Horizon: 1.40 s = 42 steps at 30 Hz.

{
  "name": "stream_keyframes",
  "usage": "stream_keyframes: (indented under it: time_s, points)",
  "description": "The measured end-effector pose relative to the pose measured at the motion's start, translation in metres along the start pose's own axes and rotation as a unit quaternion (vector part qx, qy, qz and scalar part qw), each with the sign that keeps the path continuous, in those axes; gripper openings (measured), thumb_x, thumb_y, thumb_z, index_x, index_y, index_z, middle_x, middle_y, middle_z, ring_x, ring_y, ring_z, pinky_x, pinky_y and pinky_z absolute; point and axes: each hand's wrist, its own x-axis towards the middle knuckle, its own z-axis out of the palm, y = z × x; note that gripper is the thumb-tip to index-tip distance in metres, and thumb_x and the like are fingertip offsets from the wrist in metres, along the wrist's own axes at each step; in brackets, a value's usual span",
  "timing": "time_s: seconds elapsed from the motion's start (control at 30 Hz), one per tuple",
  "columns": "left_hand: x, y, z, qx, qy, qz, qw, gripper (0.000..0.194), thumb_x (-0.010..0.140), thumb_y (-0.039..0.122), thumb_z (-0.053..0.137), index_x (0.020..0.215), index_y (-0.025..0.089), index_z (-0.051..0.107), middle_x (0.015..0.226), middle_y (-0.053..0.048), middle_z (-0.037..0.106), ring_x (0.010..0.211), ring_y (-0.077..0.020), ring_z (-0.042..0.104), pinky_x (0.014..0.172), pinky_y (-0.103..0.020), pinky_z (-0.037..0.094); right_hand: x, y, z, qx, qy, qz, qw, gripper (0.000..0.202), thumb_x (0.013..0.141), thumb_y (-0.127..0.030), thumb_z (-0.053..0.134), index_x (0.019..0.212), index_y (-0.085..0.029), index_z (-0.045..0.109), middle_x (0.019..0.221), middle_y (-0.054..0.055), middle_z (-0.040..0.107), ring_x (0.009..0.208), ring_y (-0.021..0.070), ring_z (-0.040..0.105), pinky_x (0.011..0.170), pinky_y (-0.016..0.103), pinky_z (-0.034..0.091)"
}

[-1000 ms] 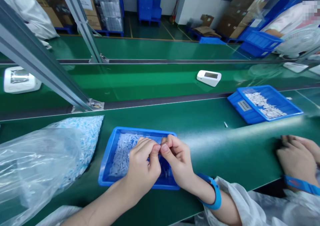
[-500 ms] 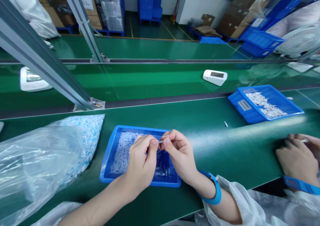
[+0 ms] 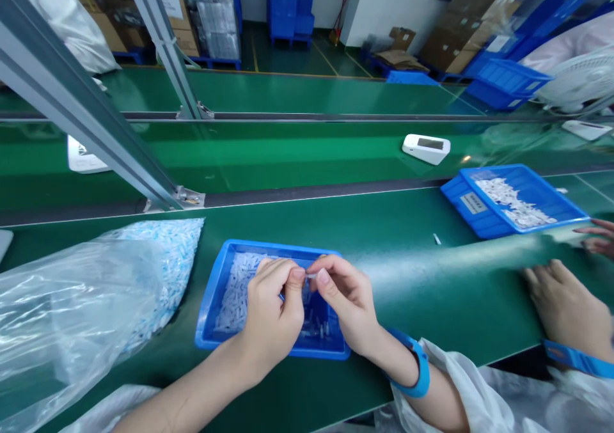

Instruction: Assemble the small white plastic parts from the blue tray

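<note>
Above a blue bin (image 3: 211,305), my left hand (image 3: 275,311) and my right hand (image 3: 348,299) meet fingertip to fingertip. Between them is a small white plastic piece (image 3: 311,275), pinched from both sides; its far ends are hidden by the fingers. My right wrist wears a blue band (image 3: 416,369). Many small white pieces (image 3: 235,292) fill the left part of the bin, and a few clear ones lie at its right. To the left rests a clear plastic bag (image 3: 81,305) full of small light-blue and white pieces.
At the right stands a second blue bin (image 3: 472,209) with white parts. One loose white piece (image 3: 436,238) lies on the green bench. Another person's hands (image 3: 570,305) are at the far right. White devices (image 3: 426,148) sit on the green belt behind, and a metal post (image 3: 91,94) slants across the left.
My fingers have shifted slightly on the small white piece, showing more of it. The other person's hands have come apart, one reaching toward the right bin. Devices on the belt have moved right.
</note>
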Motion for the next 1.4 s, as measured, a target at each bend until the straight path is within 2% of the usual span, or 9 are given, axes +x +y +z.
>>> stream_keyframes:
  time_s: [0.17, 0.27, 0.37, 0.5, 0.77, 1.07, 1.17, 1.27, 1.4]
  points:
    - [0.001, 0.001, 0.0, 0.005, 0.0, 0.006, 1.0, 0.033, 0.092, 0.012, 0.043, 0.06, 0.018, 0.047, 0.055, 0.002, 0.054, 0.054, -0.0116, 0.05, 0.059, -0.027, 0.037, 0.004, 0.0, -0.006, -0.155, -0.058, -0.058, 0.984, 0.033, 0.099, -0.034, 0.039, 0.075, -0.019, 0.056, 0.066, 0.0, 0.053, 0.062, 0.0131, 0.05, 0.061, 0.027, 0.04]
    - [0.001, 0.002, 0.0, -0.006, 0.005, 0.01, 1.0, 0.032, 0.091, 0.011, 0.043, 0.06, 0.018, 0.046, 0.056, 0.002, 0.053, 0.055, -0.0111, 0.049, 0.06, -0.027, 0.037, 0.002, 0.001, -0.002, -0.19, -0.064, -0.067, 0.977, 0.034, 0.1, -0.031, 0.037, 0.069, -0.02, 0.048, 0.061, -0.002, 0.047, 0.058, 0.0127, 0.046, 0.058, 0.027, 0.036]
    - [-0.001, 0.004, 0.0, -0.012, 0.038, 0.044, 0.998, 0.032, 0.089, 0.008, 0.043, 0.059, 0.018, 0.043, 0.054, 0.003, 0.047, 0.053, -0.0107, 0.044, 0.059, -0.029, 0.035, -0.005, 0.001, 0.009, -0.181, -0.021, -0.076, 0.98, 0.034, 0.1, -0.03, 0.033, 0.068, -0.021, 0.041, 0.061, -0.003, 0.042, 0.056, 0.0124, 0.043, 0.055, 0.027, 0.034]
    - [-0.003, 0.006, 0.0, -0.017, 0.08, 0.097, 0.992, 0.028, 0.086, 0.004, 0.042, 0.062, 0.019, 0.043, 0.054, 0.004, 0.041, 0.05, -0.0106, 0.038, 0.057, -0.03, 0.032, -0.014, 0.0, 0.024, -0.15, 0.029, -0.078, 0.985, 0.034, 0.101, -0.029, 0.031, 0.069, -0.021, 0.039, 0.061, -0.003, 0.042, 0.055, 0.0121, 0.042, 0.054, 0.028, 0.033]
    - [-0.003, 0.005, 0.003, -0.004, 0.071, 0.086, 0.994, 0.029, 0.087, 0.005, 0.041, 0.062, 0.019, 0.04, 0.055, 0.004, 0.039, 0.051, -0.0104, 0.038, 0.057, -0.03, 0.032, -0.013, 0.002, 0.025, -0.144, 0.017, -0.069, 0.987, 0.033, 0.101, -0.029, 0.031, 0.069, -0.022, 0.036, 0.06, -0.004, 0.039, 0.053, 0.0116, 0.038, 0.053, 0.027, 0.032]
    - [-0.006, 0.005, 0.006, 0.09, 0.1, 0.128, 0.983, 0.029, 0.086, 0.006, 0.042, 0.06, 0.019, 0.042, 0.052, 0.003, 0.044, 0.048, -0.0114, 0.04, 0.057, -0.031, 0.033, -0.014, 0.001, 0.029, -0.141, 0.033, -0.05, 0.988, 0.035, 0.101, -0.032, 0.03, 0.067, -0.022, 0.034, 0.058, -0.004, 0.036, 0.051, 0.0112, 0.035, 0.05, 0.027, 0.029]
    - [-0.006, 0.003, 0.007, 0.116, 0.094, 0.134, 0.98, 0.03, 0.086, 0.007, 0.043, 0.06, 0.02, 0.041, 0.051, 0.003, 0.043, 0.047, -0.0115, 0.04, 0.057, -0.031, 0.032, -0.012, 0.003, 0.028, -0.119, 0.024, -0.035, 0.992, 0.036, 0.101, -0.035, 0.031, 0.067, -0.022, 0.033, 0.058, -0.004, 0.035, 0.051, 0.0107, 0.034, 0.049, 0.027, 0.028]
    - [-0.005, 0.001, 0.006, 0.112, 0.061, 0.122, 0.984, 0.031, 0.088, 0.009, 0.042, 0.06, 0.02, 0.04, 0.051, 0.003, 0.043, 0.048, -0.0117, 0.039, 0.059, -0.032, 0.031, -0.009, 0.004, 0.021, -0.093, 0.007, -0.016, 0.996, 0.038, 0.101, -0.038, 0.031, 0.067, -0.021, 0.035, 0.058, -0.005, 0.036, 0.051, 0.0105, 0.034, 0.048, 0.026, 0.029]
    - [-0.004, 0.0, 0.003, 0.007, 0.008, 0.047, 0.999, 0.033, 0.094, 0.013, 0.039, 0.062, 0.019, 0.044, 0.056, 0.003, 0.048, 0.054, -0.0117, 0.044, 0.062, -0.032, 0.033, -0.004, 0.002, 0.01, -0.109, -0.016, -0.042, 0.993, 0.036, 0.101, -0.035, 0.033, 0.069, -0.021, 0.041, 0.062, -0.003, 0.041, 0.056, 0.0116, 0.04, 0.054, 0.026, 0.033]
